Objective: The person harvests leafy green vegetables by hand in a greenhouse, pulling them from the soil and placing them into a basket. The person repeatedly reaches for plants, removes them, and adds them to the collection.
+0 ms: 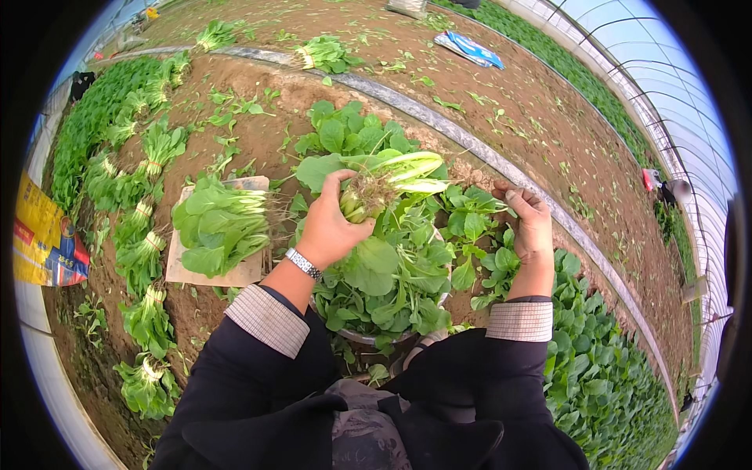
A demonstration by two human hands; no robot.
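My left hand (335, 223), with a metal-band watch at its wrist, is closed around a bunch of leafy green vegetable plants (373, 191), their dirty roots and pale stems showing. To the right, my right hand (526, 214) has its thumb and fingers pinched together at a leafy plant (476, 214); how firmly it holds the stem cannot be told. Below the hands, a heap of loose leafy greens (382, 276) fills a round container whose rim shows only in part. Left of my wrist, more greens (223, 226) lie with roots to the right on a flat cardboard piece (182, 267).
Tied bunches of greens (147, 247) lie in rows on the soil at left, beside a yellow printed bag (41, 235). A grey hose-like strip (470, 144) crosses the ground. Growing greens (605, 364) stand at right. A blue-and-white bag (470, 50) lies farther off; a person (672, 191) is at far right.
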